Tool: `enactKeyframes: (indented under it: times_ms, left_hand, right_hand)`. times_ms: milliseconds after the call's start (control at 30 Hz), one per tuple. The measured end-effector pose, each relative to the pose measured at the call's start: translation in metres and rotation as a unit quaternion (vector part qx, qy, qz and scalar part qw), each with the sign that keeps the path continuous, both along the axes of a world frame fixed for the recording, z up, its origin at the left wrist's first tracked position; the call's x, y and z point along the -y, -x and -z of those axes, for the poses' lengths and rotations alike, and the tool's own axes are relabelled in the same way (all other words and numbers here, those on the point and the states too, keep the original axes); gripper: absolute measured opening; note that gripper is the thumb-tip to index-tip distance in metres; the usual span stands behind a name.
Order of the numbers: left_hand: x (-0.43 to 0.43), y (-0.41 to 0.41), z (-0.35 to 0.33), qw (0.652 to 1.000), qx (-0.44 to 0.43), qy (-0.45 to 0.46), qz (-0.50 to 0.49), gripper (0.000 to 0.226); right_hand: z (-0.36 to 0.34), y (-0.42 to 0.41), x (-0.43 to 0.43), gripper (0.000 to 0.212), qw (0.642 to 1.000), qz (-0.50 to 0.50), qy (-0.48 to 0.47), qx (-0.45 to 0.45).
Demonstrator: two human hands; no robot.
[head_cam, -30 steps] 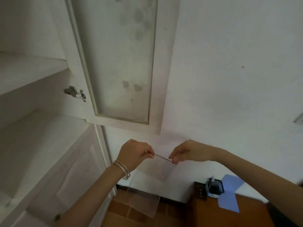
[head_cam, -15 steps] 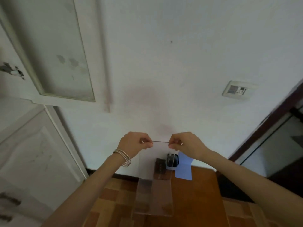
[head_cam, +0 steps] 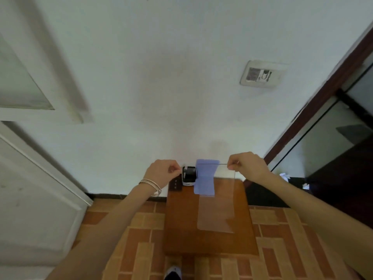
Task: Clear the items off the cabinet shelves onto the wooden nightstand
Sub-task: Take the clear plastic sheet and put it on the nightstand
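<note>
A clear plastic sheet (head_cam: 217, 211) hangs upright over the wooden nightstand (head_cam: 181, 219). My right hand (head_cam: 247, 166) pinches its top right corner. My left hand (head_cam: 164, 171), with thin bangles on the wrist, has its fingertips pinched together a little left of the sheet's left edge, and nothing shows between them. At the back of the nightstand stand a black-and-white device (head_cam: 189, 175), a lilac folded card (head_cam: 204, 178) and a small dark block (head_cam: 175, 185).
The open cabinet door (head_cam: 26, 81) with frosted glass is at upper left, with a lower white door (head_cam: 34, 188) below it. A wall switch (head_cam: 261, 74) sits on the white wall. A dark door frame (head_cam: 323, 96) stands on the right. Brick-pattern floor tiles (head_cam: 141, 229) surround the nightstand.
The view has swung right and down, away from the cabinet and onto the nightstand. The sheet has moved right over it. My hands have spread apart, and the left one is off the sheet's edge.
</note>
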State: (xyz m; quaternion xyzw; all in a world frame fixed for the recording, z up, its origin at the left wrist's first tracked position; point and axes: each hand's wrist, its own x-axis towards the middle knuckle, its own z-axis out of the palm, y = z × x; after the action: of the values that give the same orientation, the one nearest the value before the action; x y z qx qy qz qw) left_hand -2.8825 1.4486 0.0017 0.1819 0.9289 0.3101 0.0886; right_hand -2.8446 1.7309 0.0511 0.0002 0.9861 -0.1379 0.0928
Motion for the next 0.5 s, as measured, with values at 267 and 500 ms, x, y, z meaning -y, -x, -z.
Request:
enactKeyframes:
  times_ms: [267, 500]
  left_hand:
    - [-0.037, 0.017, 0.099, 0.996, 0.04, 0.064, 0.049, 0.017]
    - [-0.071, 0.011, 0.197, 0.977, 0.074, 0.158, 0.126, 0.029]
  right_hand:
    - [0.098, 0.043, -0.037, 0.015, 0.997, 0.073, -0.027, 0.015]
    - [0.178, 0.082, -0.054, 0.018, 0.999, 0.031, -0.043, -0.009]
